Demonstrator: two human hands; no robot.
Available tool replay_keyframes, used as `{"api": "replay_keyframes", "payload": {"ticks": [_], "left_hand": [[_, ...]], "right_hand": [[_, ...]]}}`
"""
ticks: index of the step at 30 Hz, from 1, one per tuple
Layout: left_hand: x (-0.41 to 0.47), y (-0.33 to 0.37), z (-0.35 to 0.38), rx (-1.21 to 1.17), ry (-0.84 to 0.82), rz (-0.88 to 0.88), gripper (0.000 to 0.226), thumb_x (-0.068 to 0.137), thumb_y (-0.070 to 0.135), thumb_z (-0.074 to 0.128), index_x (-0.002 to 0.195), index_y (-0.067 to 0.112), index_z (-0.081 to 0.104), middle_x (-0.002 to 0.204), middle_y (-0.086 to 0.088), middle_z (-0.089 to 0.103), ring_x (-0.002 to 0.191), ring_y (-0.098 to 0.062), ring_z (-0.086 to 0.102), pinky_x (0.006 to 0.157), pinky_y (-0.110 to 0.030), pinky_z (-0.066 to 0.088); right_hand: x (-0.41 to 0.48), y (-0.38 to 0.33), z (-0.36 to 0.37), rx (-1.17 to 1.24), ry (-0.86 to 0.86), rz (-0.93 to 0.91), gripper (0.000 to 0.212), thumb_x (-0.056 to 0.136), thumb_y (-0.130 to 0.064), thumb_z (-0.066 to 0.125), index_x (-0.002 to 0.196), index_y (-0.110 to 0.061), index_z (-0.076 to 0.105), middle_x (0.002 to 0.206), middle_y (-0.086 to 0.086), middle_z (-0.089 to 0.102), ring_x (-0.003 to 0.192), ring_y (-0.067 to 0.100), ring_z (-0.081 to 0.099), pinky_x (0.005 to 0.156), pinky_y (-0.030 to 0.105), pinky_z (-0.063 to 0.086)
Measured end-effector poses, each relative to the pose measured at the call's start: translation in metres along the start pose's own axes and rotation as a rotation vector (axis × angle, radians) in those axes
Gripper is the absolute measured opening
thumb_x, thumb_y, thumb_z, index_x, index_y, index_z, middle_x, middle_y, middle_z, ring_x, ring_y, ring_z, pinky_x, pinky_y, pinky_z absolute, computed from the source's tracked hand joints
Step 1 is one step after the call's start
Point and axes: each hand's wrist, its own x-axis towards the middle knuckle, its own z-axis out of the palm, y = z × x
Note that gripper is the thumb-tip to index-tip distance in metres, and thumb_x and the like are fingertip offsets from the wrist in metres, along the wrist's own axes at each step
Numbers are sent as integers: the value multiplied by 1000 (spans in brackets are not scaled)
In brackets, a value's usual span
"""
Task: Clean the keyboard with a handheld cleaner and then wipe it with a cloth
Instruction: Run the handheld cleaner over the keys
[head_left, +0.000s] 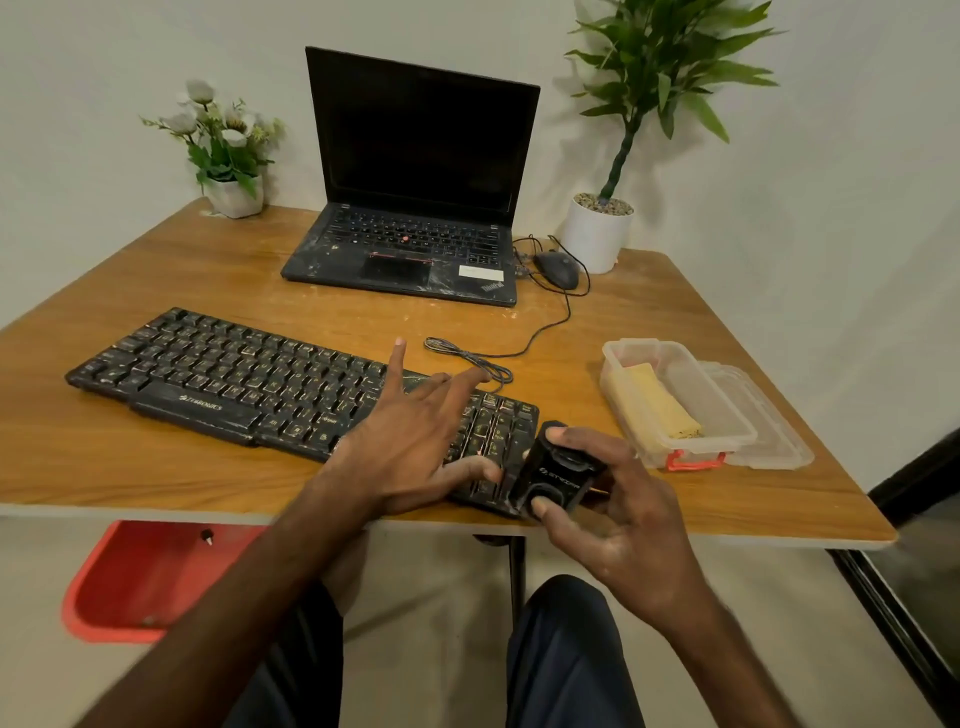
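Head view: we've got the handheld cleaner (558, 475) gripped in our right hand (623, 525), thumb and fingers curled round its black body, right at the near-right end of the keyboard (234, 374). From there the keyboard's long axis runs diagonally off to the far left, so basically all of it lies leftward of the grip. Our left hand (415, 441) is spread over the number-pad end, fingers straight (holding nothing). The keyboard looks black and dusty, with pale streaks across keys and spacebar. The cloth (660, 400) sits in the clear container (727, 405) just to the right.
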Motion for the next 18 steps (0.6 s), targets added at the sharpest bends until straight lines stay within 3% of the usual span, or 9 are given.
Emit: {"api": "replay_keyframes", "payload": {"ticks": [6,11,15,18], "left_hand": [[14,11,5,37,7,-77,116,73,89,-17,156,13,8,154,-9,45,146,-20,37,116,-65,-14],[9,0,-4,-27,-21,-52,118,69,95,-10,157,18,3,158,-8,39,149,-18,31,117,-62,-16],[-6,-21,-12,-49,-155,-45,129,60,104,8,157,22,-12,167,-8,13,155,-23,6,117,-60,-20],[-5,-30,-13,-3,-199,16,140,55,106,29,156,20,-16,167,-7,12,155,-23,9,114,-63,-21]], "right_hand": [[12,0,4,-53,49,-22,66,80,0,77,132,-30,50,128,-30,52,115,5,60,87,25,56],[26,11,-9,-77,71,105,65,82,-5,77,129,-39,49,120,-28,54,108,8,62,81,34,59],[16,0,-2,71,1,76,67,80,-3,78,127,-42,51,122,-20,55,110,14,62,82,32,59],[17,0,1,-20,-12,1,66,80,-3,78,129,-37,50,125,-25,55,112,9,61,85,24,56]]}}
